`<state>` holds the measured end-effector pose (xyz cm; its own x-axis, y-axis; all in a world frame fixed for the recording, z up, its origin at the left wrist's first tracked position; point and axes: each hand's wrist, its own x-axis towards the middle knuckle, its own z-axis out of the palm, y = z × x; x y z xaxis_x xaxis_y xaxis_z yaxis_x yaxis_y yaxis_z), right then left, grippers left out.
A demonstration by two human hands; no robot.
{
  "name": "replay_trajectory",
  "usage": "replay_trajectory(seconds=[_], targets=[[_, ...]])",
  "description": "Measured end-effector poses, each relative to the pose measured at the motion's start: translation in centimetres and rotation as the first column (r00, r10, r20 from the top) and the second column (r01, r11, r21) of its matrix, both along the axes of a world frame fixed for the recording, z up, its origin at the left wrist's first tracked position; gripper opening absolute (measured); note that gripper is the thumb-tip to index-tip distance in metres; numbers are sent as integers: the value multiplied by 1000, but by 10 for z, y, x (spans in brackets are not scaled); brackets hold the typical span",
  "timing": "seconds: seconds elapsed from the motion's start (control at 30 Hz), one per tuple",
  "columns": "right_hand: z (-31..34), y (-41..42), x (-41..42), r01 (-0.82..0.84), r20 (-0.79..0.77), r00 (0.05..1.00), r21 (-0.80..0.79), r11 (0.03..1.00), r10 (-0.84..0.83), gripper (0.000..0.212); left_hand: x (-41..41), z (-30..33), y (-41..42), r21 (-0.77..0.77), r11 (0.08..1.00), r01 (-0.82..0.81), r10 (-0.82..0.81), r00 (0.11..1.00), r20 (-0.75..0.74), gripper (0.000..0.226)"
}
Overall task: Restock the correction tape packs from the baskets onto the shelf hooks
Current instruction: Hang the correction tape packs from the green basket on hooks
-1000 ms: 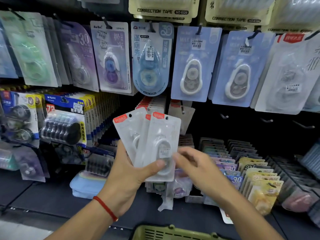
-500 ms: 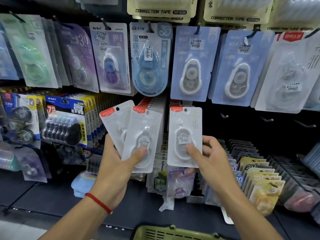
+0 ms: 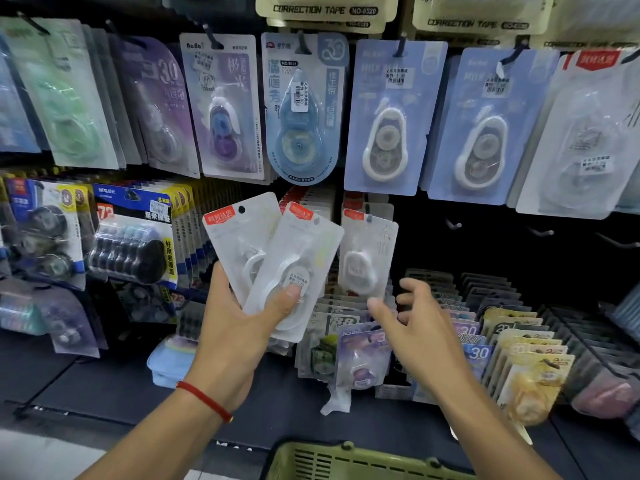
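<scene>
We are gripping two white packs [image 3: 277, 261] fanned in our left hand [image 3: 235, 327], thumb clamped on the front one. Our right hand [image 3: 415, 327] is hovering just below a third pack [image 3: 367, 254], fingers apart and holding nothing. That pack is hanging at the shelf's [image 3: 145, 382] middle row, probably on a hook, though blur hides it. A green basket [image 3: 346, 462] is sitting at the bottom edge.

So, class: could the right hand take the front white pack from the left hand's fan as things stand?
Probably yes: the right hand is empty and open beside the front pack; only the left hand's thumb pins it.
</scene>
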<state>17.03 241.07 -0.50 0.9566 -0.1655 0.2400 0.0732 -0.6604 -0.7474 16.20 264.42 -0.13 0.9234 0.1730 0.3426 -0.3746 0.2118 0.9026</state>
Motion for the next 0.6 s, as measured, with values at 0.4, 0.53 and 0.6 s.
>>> replay_trajectory(seconds=[0.4, 0.53, 0.6], targets=[[-1, 22, -4, -328, 238, 940, 441, 835, 244, 34, -6, -2, -30, -21, 990, 139, -140, 989, -53, 56], [7, 13, -3, -319, 296, 938, 534, 783, 180, 16, -1, -3, -24, -11, 999, 45, -46, 995, -91, 49], [11, 11, -2, -302, 295, 942, 532, 791, 161, 15, 0, -3, -22, -8, 999, 37, -37, 994, -102, 46]])
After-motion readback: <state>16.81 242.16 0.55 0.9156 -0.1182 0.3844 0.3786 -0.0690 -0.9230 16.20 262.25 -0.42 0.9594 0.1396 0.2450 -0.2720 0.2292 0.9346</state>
